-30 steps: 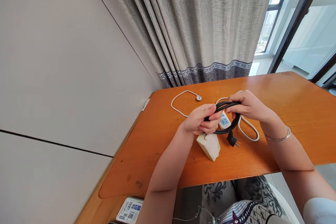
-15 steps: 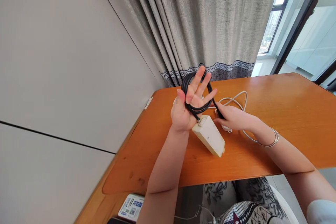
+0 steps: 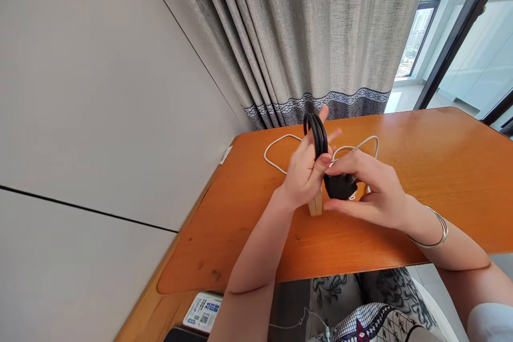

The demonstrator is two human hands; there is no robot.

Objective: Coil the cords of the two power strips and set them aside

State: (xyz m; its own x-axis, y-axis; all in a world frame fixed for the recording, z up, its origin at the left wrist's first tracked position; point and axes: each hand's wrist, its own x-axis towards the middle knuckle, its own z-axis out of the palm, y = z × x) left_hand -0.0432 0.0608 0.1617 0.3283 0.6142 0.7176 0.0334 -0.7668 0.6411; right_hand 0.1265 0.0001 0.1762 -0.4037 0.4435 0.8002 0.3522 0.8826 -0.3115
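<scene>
My left hand (image 3: 305,173) has a coiled black cable (image 3: 316,133) looped round its fingers, with the thumb pressed against the coil's lower end. Some of its fingertips stick out beyond the loops. Partly hidden behind this hand is a cream-coloured box (image 3: 315,206), seen end-on above the table. A black plug (image 3: 340,186) hangs just right of the coil, between the curved thumb and fingers of my right hand (image 3: 379,189). White cable (image 3: 276,163) lies on the table behind both hands, and a small white piece shows under the plug.
The orange wooden table (image 3: 433,171) spans the view, with a grey curtain (image 3: 340,26) behind it and a white panel (image 3: 88,96) at left. A white labelled box (image 3: 203,311) and a dark object (image 3: 184,335) lie at the lower left.
My left hand has turned and moved right, so the coil shows edge-on and the cream box is mostly hidden. My right hand has turned; the black plug now shows in it.
</scene>
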